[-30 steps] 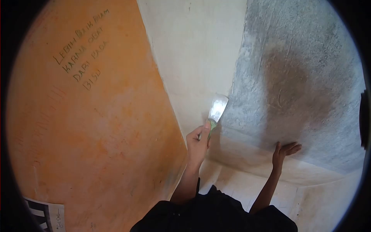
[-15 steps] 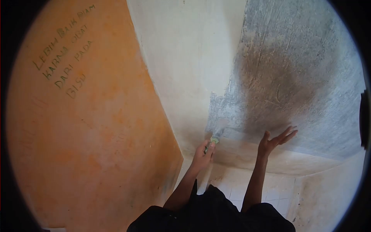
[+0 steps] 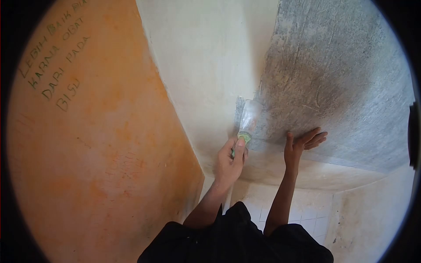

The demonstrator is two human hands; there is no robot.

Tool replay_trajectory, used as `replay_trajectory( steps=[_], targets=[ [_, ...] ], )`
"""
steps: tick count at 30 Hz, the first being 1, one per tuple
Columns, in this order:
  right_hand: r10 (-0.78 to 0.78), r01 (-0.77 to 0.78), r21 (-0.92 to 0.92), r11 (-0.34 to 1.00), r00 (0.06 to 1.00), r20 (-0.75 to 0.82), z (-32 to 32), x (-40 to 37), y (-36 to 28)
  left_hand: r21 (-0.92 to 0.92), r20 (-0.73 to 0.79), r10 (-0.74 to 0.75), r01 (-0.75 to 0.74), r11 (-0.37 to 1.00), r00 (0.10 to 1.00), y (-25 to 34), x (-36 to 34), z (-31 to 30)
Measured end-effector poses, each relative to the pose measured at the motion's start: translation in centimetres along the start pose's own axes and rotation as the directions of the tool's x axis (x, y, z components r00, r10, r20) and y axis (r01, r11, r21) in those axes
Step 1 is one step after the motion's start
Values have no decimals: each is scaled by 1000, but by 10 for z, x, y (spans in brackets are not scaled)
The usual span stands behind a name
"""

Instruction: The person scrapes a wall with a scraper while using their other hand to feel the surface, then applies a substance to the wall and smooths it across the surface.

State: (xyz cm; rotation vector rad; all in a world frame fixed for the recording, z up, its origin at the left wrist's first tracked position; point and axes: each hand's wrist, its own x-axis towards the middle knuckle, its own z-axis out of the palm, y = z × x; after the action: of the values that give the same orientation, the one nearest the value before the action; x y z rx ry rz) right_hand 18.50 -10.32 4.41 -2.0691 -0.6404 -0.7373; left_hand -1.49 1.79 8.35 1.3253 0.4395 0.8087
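Observation:
My left hand (image 3: pixel 230 161) is wrapped round the green handle of a paint scraper (image 3: pixel 250 116), thumb along the handle and blade pointing up. The wide metal blade lies against the wall where pale paint (image 3: pixel 197 57) meets a rough grey patch (image 3: pixel 333 74). A small grey strip shows just left of the blade. My right hand (image 3: pixel 301 143) is open, fingers stretched to the right and thumb up, close to the lower part of the grey patch. Nothing is in it.
An orange wall (image 3: pixel 96 144) with green handwriting (image 3: pixel 57 48) stands at the left and meets the pale wall in a corner. White tiles (image 3: pixel 302 212) show low down, beyond my arms. A stained pale wall (image 3: pixel 366 215) is at the lower right.
My left hand has moved up with the scraper, whose blade now sits higher along the paint's edge. My right hand has shifted slightly up and left; its fingers are closer together.

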Motion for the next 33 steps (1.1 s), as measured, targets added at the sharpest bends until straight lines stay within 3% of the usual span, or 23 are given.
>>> replay_trajectory(
  steps=[5,8,9,12,14,18,20,23,33],
  targets=[
    [-28,28,-3,1000,1000,-7,1,3,1,-46,-64,-115,112,993,991,-28,-15,-5],
    [-29,29,5,1000,999,16,-2,0,-1,-99,-163,-25,9,995,986,38,4,8],
    [-18,18,27,999,1000,24,-3,0,-4,-95,-137,76,-89,991,988,48,16,5],
    [-43,43,5,999,999,2,-1,1,1,-138,-139,59,-79,987,988,45,12,6],
    [-64,64,1,998,998,15,-2,3,3,10,-102,-24,26,1000,994,13,-7,-1],
    [-38,36,21,999,996,84,-8,1,1,-7,-113,-129,129,992,985,10,-20,3],
    [-38,37,18,999,996,80,-8,1,0,-143,-88,-76,63,988,993,25,-14,10],
    [-34,33,18,999,997,71,-8,-2,1,-75,-63,-110,106,992,992,15,-18,0],
    [-122,122,-19,992,992,-16,-5,0,-1,-145,-16,-103,100,984,995,18,-4,-7]
  ],
)
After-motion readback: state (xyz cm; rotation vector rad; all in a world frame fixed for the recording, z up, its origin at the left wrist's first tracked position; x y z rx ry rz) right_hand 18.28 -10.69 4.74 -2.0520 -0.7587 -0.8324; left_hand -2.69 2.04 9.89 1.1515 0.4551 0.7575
